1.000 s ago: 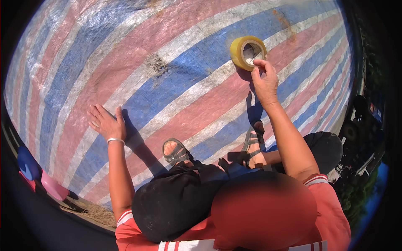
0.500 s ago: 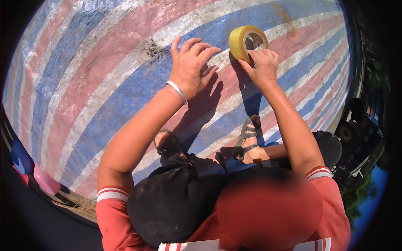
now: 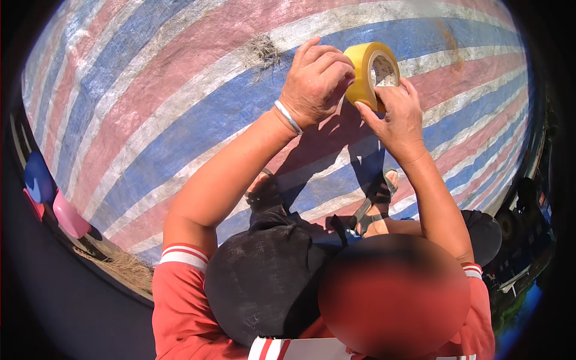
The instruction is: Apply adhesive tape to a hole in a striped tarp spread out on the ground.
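Note:
A roll of yellow packing tape [image 3: 359, 81] is held up above a striped sheet. My right hand [image 3: 396, 117] grips its lower side, thumb on the outer face and fingers in the cardboard core. Close against the roll's left side is my left hand [image 3: 318, 81], a silver bangle on its wrist. Its fingers are curled inward, with the tips at the tape's outer surface. Whether a loose tape end lies between them is hidden.
The blue, red and white woven sheet [image 3: 192, 138] spreads under my sandalled feet. Dry grass [image 3: 264, 51] lies on it beyond my left hand. Pink [image 3: 70, 215] and blue [image 3: 39, 177] rounded objects stand past its left edge. Dark machinery parts [image 3: 513, 240] show at the right.
My left hand has moved right to the tape roll, and its spread fingers have curled in. The roll, still in my right hand, has turned slightly. The whole view has shifted.

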Demonstrator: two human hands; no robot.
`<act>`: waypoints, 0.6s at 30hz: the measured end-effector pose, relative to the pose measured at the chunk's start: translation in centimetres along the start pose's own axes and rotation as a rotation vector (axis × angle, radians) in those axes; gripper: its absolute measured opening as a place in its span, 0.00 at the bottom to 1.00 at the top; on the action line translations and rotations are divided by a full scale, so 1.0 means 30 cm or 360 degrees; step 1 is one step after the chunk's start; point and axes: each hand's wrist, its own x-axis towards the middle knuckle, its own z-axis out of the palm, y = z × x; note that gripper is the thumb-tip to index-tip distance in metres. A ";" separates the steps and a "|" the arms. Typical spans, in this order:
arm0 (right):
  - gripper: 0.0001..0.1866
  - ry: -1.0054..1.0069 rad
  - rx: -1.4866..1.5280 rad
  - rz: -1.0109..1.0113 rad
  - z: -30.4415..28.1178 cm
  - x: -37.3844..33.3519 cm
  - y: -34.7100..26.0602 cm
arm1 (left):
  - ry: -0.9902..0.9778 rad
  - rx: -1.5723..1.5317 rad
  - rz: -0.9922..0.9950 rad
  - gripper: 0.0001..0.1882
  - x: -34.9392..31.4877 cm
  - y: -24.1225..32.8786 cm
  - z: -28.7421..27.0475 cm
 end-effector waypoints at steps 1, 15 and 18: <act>0.14 0.0005 0.0013 -0.0012 0.000 0.007 -0.010 | -0.0002 0.0018 -0.0002 0.09 -0.007 0.013 -0.017; 0.40 -0.0756 0.0454 -0.0266 -0.002 0.016 -0.052 | -0.0466 0.0269 -0.0581 0.08 -0.075 0.159 -0.339; 0.36 -0.1022 0.0501 0.0226 -0.026 -0.001 -0.048 | -0.0328 0.0416 -0.0699 0.07 -0.068 0.140 -0.468</act>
